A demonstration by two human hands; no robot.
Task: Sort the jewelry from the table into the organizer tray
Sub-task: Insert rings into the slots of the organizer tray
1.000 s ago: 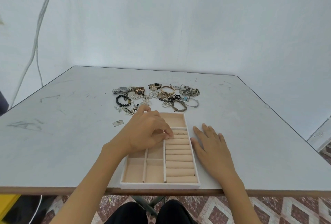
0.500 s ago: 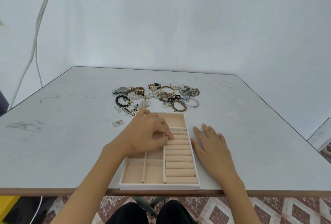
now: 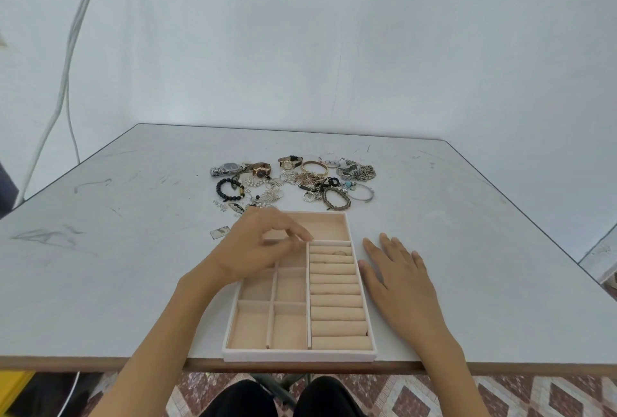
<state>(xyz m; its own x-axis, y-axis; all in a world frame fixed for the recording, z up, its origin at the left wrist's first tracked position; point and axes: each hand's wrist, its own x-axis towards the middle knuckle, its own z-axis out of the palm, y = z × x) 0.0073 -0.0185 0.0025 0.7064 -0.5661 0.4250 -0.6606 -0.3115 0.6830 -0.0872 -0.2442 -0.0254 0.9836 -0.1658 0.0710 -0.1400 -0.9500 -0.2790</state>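
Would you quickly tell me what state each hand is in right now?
Left hand: open, fingers loosely curled over the organizer tray, nothing visible in them.
Right hand: open, flat on the table beside the tray.

You have a beige organizer tray [image 3: 298, 357] lying flat at the counter's [image 3: 100, 266] 6 o'clock edge, a gold ring [image 3: 340, 253] in its right-hand rolls. The tangled jewelry pile [image 3: 293, 179] lies at the tray's 12 o'clock.
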